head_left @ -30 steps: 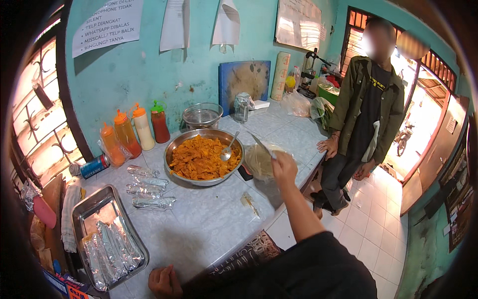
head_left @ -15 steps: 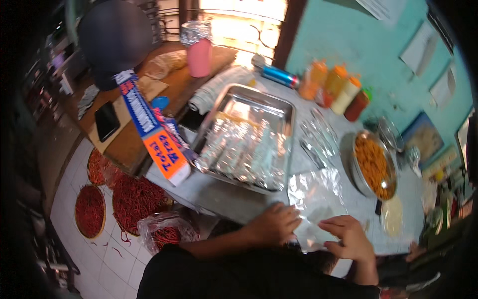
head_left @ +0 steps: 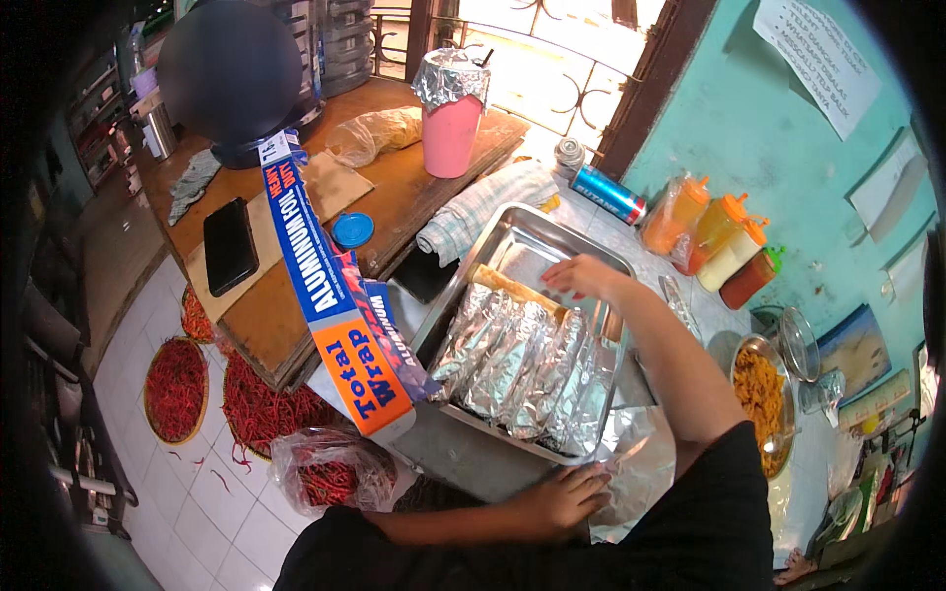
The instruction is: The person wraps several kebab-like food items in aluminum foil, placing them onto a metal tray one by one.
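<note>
A steel tray (head_left: 613, 258) holds several foil-wrapped rolls (head_left: 512, 369) side by side. Across their far ends lies a bare, browned flatbread roll (head_left: 517, 293). My right hand (head_left: 583, 279) is over the tray beside this roll's right end, fingers stretched and holding nothing. A flat sheet of aluminium foil (head_left: 641, 455) lies at the tray's near right corner, partly hidden by my right arm. Resting at its left edge is my left hand (head_left: 562, 500), its fingers laid out over the foil.
A long foil box (head_left: 320, 266) leans over the wooden table's edge, left of the tray. Back right stand several sauce bottles (head_left: 724, 231) and a blue gas canister (head_left: 608, 194). A bowl of orange filling (head_left: 759, 394) is at right. Baskets of red chillies (head_left: 177, 389) sit on the floor.
My right hand has moved from the foil sheet up and left to over the tray. My left hand stays by the foil's edge. The view has shifted.
</note>
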The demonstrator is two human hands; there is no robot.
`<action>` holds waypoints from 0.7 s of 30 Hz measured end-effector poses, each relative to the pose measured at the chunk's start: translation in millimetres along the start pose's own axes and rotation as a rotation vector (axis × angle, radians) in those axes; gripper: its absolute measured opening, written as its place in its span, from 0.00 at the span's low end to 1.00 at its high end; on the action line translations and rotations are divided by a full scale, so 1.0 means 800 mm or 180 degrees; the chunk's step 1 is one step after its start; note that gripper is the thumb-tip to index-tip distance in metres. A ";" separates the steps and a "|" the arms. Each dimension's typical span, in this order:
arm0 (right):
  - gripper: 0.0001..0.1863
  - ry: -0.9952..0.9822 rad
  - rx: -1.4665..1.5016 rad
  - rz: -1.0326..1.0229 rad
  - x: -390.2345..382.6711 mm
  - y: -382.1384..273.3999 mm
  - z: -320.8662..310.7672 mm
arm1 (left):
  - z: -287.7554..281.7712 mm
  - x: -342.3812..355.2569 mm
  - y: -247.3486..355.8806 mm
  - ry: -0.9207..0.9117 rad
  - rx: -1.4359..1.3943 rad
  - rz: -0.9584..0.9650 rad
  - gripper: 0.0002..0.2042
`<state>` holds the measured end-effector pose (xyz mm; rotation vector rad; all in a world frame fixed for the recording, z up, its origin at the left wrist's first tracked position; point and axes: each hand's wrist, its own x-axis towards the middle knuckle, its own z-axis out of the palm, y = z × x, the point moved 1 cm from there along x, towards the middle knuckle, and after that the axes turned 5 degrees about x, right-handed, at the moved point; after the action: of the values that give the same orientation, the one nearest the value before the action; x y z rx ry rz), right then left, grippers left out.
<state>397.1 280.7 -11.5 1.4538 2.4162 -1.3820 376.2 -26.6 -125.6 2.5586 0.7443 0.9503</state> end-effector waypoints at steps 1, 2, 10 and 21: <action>0.17 -0.0025 -0.0005 -0.0010 0.009 -0.002 0.007 | 0.000 0.000 0.000 -0.0091 -0.0280 -0.0156 0.22; 0.18 -0.0181 0.0035 0.0118 0.015 -0.002 0.013 | -0.001 0.000 -0.001 -0.0090 -0.0281 -0.0168 0.22; 0.27 -0.0584 0.0024 0.0319 0.012 -0.028 0.024 | 0.013 -0.009 0.003 0.0020 -0.0295 -0.0317 0.19; 0.15 -0.0053 0.2203 0.0110 -0.069 -0.015 -0.037 | -0.007 -0.004 -0.004 -0.0011 -0.0098 -0.0078 0.21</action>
<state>431.9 259.4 37.4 1.5416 1.9622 -2.3505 369.2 -24.9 -124.5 2.5183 0.7525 0.9423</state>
